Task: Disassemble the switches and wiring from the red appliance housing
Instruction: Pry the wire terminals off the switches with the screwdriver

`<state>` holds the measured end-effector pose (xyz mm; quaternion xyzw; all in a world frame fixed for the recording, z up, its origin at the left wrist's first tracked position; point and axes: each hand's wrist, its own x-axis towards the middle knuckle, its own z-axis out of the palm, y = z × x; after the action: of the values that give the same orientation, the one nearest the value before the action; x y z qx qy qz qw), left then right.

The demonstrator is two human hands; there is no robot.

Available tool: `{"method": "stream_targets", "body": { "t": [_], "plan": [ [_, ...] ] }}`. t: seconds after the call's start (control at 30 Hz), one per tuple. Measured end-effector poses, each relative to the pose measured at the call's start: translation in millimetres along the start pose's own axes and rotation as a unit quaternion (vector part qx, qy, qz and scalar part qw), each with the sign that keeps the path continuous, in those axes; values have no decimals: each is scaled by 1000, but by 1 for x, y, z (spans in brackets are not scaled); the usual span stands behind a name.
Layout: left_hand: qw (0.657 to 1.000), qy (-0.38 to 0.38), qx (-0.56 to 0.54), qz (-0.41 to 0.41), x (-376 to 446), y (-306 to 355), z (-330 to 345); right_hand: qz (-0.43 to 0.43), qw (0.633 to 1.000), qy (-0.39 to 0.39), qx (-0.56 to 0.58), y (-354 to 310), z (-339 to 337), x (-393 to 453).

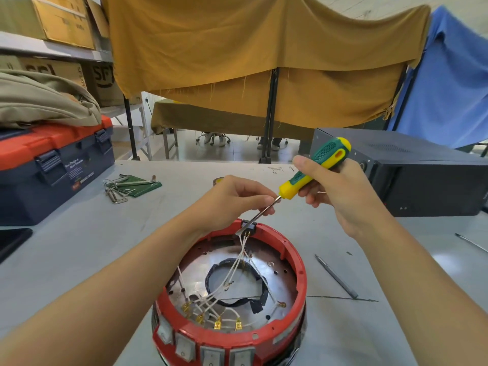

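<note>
Red housing (295, 307) sits open-side up on the table (79, 247), right hand (340, 191) wrapped round the screwdriver (314, 170), left hand (237, 199) pinching its shaft to steer the tip onto the far-rim black switch (248, 224), presumably prying it free.

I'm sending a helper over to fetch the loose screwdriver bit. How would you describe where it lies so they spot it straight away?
Start at the red appliance housing on the grey table. Just to its right, apart from it, the loose bit lies flat on the tabletop, crossing a dark pen line. It is a thin, bare grey metal rod with no handle, unlike the green-and-yellow screwdriver held in the right hand.
</note>
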<state>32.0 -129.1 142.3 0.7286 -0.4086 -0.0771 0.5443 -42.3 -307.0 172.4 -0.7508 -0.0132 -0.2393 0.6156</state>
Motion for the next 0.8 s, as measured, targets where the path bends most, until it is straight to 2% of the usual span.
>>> {"method": "stream_targets", "body": {
  "t": [0.1,0.2,0.3,0.37,0.43,0.53,0.67,0.8],
  "plan": [
    [1000,-2,-28,9,1,-2,6,-4,1000,-2,28,6,0,-3],
    [999,21,-47,17,4,-2,12,-11,998,-53,17,17,4,-5],
    [1000,14,5,-4,4,-4,13,-14,995,-94,-10,32,9,-5],
    [999,19,37,-32,0,-10,8,-5,995,-99,17,40,9,-7],
    [991,36,113,-63,-6,-21,-4,13,995,-67,67,47,6,-9],
    [948,55,300,-97,-15,-36,-17,16,995,0,99,61,1,-10],
    [934,-28,326,-142,-14,-51,-8,9,996,54,64,76,1,-13],
    [943,-49,310,-116,-8,-54,-6,-23,997,62,49,81,1,-17]
  ]
}}
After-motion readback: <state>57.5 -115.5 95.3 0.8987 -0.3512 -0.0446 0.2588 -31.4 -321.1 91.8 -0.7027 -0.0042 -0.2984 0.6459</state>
